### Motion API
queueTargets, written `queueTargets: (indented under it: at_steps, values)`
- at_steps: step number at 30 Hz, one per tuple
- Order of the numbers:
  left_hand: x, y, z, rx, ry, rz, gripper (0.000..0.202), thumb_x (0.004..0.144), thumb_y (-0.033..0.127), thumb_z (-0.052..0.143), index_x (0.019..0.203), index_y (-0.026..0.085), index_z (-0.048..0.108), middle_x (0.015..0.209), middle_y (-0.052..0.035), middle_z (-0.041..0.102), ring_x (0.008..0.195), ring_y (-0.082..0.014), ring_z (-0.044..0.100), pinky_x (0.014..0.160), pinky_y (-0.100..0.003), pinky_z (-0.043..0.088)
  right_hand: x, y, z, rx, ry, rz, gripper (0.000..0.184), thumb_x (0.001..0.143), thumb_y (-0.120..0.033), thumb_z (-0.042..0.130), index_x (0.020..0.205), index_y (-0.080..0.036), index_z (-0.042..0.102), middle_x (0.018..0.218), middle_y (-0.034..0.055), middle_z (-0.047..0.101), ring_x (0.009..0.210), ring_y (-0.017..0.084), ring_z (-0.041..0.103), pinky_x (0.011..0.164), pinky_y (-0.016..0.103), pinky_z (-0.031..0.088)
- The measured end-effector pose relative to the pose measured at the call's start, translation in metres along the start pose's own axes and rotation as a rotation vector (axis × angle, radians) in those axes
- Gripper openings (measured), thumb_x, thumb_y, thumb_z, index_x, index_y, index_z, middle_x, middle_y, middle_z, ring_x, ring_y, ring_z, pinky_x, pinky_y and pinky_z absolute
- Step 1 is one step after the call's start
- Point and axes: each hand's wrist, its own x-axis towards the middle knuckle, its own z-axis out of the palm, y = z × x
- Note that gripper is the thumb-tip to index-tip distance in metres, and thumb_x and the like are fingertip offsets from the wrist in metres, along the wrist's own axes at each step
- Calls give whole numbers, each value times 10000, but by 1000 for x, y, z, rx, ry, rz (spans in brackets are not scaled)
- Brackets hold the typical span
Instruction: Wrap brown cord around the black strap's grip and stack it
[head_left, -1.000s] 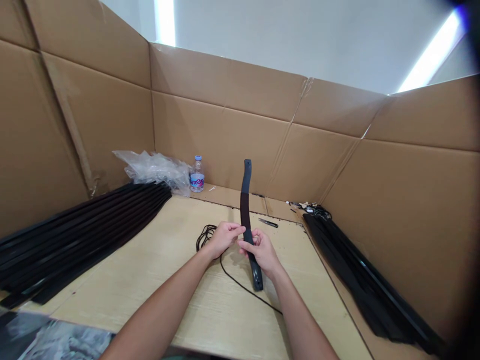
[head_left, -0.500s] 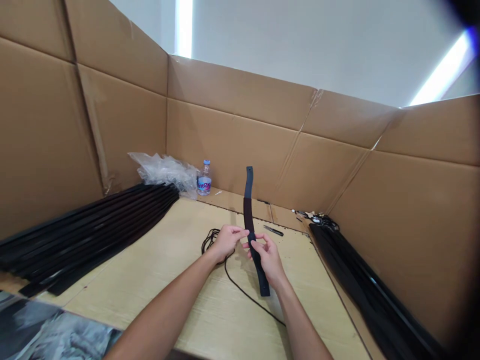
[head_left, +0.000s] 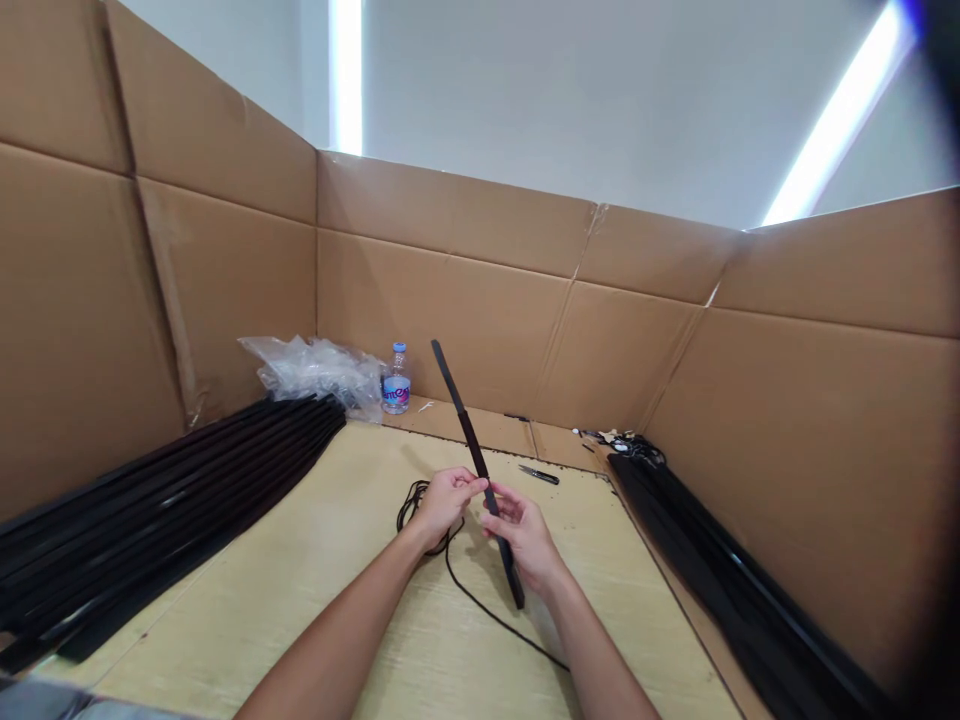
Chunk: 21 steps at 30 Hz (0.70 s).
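Over the middle of the table, a long black strip [head_left: 472,440] with a dark wrapped section slants up and away, turned so its narrow edge faces me. My left hand [head_left: 448,505] pinches it just below the wrapped part. The fingers of my right hand [head_left: 521,530] are closed around it a little lower down. Beneath and beside my left hand lies a loose coil of black cord [head_left: 411,500]. From the coil one strand runs toward the front right, passing under my right forearm. Small thread snips [head_left: 540,475] lie beyond my right hand.
Many black strips [head_left: 172,500] lie along the left side. Behind them are a crumpled clear plastic bag [head_left: 315,370] and a water bottle [head_left: 396,385]. More long black pieces [head_left: 720,580] and tangled scraps [head_left: 622,443] line the right. Cardboard walls [head_left: 450,320] enclose the table [head_left: 315,580].
The black strip has turned from its broad face to its narrow edge, and its far end has swung left. Both hands keep their grip. The whole view has tilted slightly upward.
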Motion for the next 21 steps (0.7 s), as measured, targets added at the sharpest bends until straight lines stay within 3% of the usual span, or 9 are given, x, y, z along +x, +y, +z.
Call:
queueTargets:
  at_steps: [3,10,15,21]
  values:
    - [0,0,2,-7,-25,-6,462,566,532,769,609,163,495,418,122,286,371,-32,182,398,-196,77,0,-1,1,-25,-22,1,405,557,-258,847,914,-154,687,717,-10,629,567,110,535,460,210,470]
    - [1,-5,1,21,-59,-22,464,630,569,720,703,164,507,429,123,309,354,-26,170,389,-189,81,3,1,-2,-45,38,-12,430,630,-397,801,926,-181,576,695,-11,654,466,109,532,345,185,392]
    - [5,-15,-1,81,-50,-13,471,690,620,633,717,169,497,433,113,354,344,-27,179,386,-184,97,11,6,-3,-39,87,-31,384,742,-533,657,838,-172,567,697,22,682,444,96,518,370,179,351]
    - [8,-23,-3,164,6,-1,467,715,625,593,665,176,476,418,123,274,342,-39,186,388,-191,109,17,13,-4,-53,116,-43,371,703,-513,680,813,-171,590,685,21,684,450,107,525,397,198,353]
